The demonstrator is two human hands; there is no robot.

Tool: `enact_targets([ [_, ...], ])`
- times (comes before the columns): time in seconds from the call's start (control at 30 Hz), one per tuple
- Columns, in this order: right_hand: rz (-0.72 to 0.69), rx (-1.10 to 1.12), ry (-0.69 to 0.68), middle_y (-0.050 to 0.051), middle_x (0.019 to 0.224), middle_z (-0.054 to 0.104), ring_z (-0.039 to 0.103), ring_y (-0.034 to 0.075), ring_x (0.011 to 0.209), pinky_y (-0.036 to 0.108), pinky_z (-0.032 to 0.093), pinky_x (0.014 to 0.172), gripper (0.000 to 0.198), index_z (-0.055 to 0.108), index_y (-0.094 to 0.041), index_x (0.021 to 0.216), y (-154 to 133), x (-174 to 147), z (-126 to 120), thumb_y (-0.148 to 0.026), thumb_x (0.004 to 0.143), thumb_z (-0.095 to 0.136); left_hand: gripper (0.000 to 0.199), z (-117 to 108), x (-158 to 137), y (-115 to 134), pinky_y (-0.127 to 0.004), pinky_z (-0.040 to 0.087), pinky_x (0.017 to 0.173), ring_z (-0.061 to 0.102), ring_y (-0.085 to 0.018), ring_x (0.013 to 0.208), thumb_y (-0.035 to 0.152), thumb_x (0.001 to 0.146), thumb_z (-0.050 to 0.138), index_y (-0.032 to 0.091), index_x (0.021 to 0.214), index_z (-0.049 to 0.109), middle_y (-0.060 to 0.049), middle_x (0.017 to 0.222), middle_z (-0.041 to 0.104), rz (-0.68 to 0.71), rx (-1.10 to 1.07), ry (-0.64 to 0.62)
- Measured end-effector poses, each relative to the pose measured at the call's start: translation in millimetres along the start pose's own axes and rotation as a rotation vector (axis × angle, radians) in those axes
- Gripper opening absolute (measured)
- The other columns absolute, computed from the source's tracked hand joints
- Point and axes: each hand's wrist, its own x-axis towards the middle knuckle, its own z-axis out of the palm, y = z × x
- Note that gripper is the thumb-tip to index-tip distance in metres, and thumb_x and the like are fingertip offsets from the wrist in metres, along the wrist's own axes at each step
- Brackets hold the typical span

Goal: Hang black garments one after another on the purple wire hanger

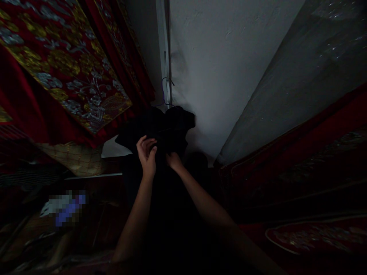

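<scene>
A black short-sleeved top hangs on a thin purple wire hanger against the wall. My left hand is at the front of the top, its fingers curved and its thumb apart from them; nothing shows between them. Lower on the front, to the right, my right hand is closed, its fingertips pinching the dark cloth. The place where those fingers meet the fabric is mostly lost in shadow. Below the hands, everything is too dark to make out folds or fastenings.
Red cloth with gold and silver embroidery hangs at the left. Another red embroidered piece lies low on the right, beneath a sheet of clear plastic. A gold checked cloth and a blurred blue-white item are at left.
</scene>
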Motion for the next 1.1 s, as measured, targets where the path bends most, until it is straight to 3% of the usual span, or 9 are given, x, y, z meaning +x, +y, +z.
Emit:
enact_targets([
  [0.07, 0.000, 0.053, 0.035, 0.001, 0.050, 0.057, 0.056, 0.014, 0.049, 0.025, 0.040, 0.053, 0.038, 0.058, -0.018, 0.062, 10, -8, 2, -0.043, 0.090, 0.058, 0.063, 2, -16, -28, -0.041, 0.048, 0.099, 0.064, -0.022, 0.111, 0.029, 0.088, 0.058, 0.027, 0.144, 0.030, -0.010, 0.122, 0.060, -0.015, -0.016, 0.016],
  [0.17, -0.023, 0.138, 0.075, 0.000, 0.045, 0.051, 0.049, 0.012, 0.043, 0.024, 0.038, 0.049, 0.046, 0.049, -0.020, 0.053, 19, -16, 2, -0.044, 0.093, 0.051, 0.046, 7, -40, -72, -0.037, 0.053, 0.089, 0.068, -0.020, 0.094, 0.022, 0.081, 0.059, 0.020, 0.126, 0.050, -0.007, 0.103, 0.066, -0.114, 0.059, -0.113],
  [0.27, -0.080, 0.221, 0.095, -0.001, 0.045, 0.050, 0.048, 0.011, 0.044, 0.024, 0.040, 0.051, 0.048, 0.047, -0.021, 0.051, 22, -15, 0, -0.047, 0.090, 0.053, 0.034, 12, -51, -97, -0.034, 0.054, 0.082, 0.068, -0.020, 0.086, 0.017, 0.070, 0.066, 0.018, 0.103, 0.061, -0.005, 0.092, 0.069, -0.145, 0.106, -0.286],
  [0.4, -0.137, 0.316, 0.087, -0.001, 0.055, 0.058, 0.050, 0.010, 0.048, 0.023, 0.040, 0.051, 0.036, 0.055, -0.020, 0.061, 20, -11, -3, -0.048, 0.082, 0.063, 0.011, 15, -52, -102, -0.030, 0.050, 0.078, 0.064, -0.018, 0.079, 0.022, 0.078, 0.060, 0.017, 0.089, 0.062, -0.003, 0.082, 0.066, -0.148, 0.191, -0.358],
  [0.63, -0.153, 0.411, 0.039, -0.001, 0.051, 0.059, 0.043, 0.009, 0.038, 0.022, 0.033, 0.042, 0.024, 0.059, -0.018, 0.064, 12, -21, -8, -0.040, 0.075, 0.063, 0.007, 13, -47, -92, -0.028, 0.047, 0.075, 0.063, -0.018, 0.077, 0.021, 0.086, 0.053, 0.018, 0.087, 0.060, -0.003, 0.080, 0.065, -0.145, 0.323, -0.380],
  [0.77, -0.201, 0.459, 0.102, -0.004, 0.045, 0.054, 0.041, 0.008, 0.036, 0.021, 0.031, 0.041, 0.023, 0.059, -0.018, 0.064, -24, -11, -27, -0.037, 0.077, 0.062, 0.006, 24, -51, -90, -0.027, 0.046, 0.072, 0.063, -0.018, 0.074, 0.016, 0.086, 0.055, 0.018, 0.086, 0.061, -0.004, 0.079, 0.066, -0.159, 0.405, -0.445],
  [0.97, -0.364, 0.512, 0.196, -0.006, 0.047, 0.052, 0.042, 0.005, 0.039, 0.018, 0.031, 0.043, 0.019, 0.061, -0.016, 0.069, -129, 17, -63, -0.024, 0.085, 0.057, 0.012, 37, -50, -88, -0.030, 0.046, 0.064, 0.064, -0.020, 0.062, 0.006, 0.080, 0.063, 0.018, 0.077, 0.061, -0.004, 0.068, 0.064, -0.212, 0.498, -0.541],
  [1.1, -0.465, 0.531, 0.180, -0.007, 0.046, 0.052, 0.043, 0.006, 0.037, 0.018, 0.029, 0.040, 0.019, 0.059, -0.017, 0.071, -145, 1, -68, -0.023, 0.089, 0.055, 0.016, 39, -18, -63, -0.030, 0.051, 0.069, 0.068, -0.020, 0.070, 0.002, 0.076, 0.065, 0.017, 0.080, 0.065, -0.005, 0.075, 0.069, -0.151, 0.454, -0.561],
])
